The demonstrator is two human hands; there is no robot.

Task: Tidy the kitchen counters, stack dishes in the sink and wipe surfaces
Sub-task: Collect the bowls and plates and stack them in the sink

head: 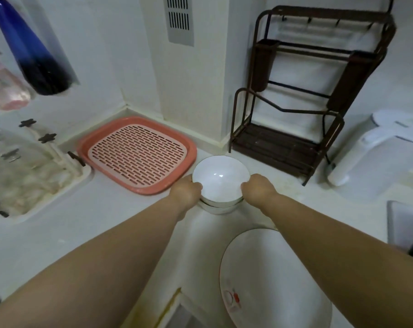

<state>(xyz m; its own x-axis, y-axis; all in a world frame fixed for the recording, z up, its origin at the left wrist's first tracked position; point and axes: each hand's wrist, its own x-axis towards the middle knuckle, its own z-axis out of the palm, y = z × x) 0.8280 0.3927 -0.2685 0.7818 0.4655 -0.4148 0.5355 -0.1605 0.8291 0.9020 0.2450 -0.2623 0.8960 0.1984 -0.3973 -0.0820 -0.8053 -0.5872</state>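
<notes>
A stack of white bowls (221, 178) stands on the white counter (106, 221), in front of the wall corner. My left hand (186, 191) grips the stack's left rim and my right hand (257, 188) grips its right rim, fingers curled around the edges. A large white plate (267, 275) with a red mark near its rim lies on the counter close to me, below my right forearm. The sink (23, 176) is at the far left, with taps along its back edge.
A pink slotted draining tray (139, 153) lies left of the bowls. A dark metal dish rack (307, 91) stands at the back right, with a white kettle (366, 147) beyond it. A blue bottle (32, 50) sits in a wall niche at the upper left.
</notes>
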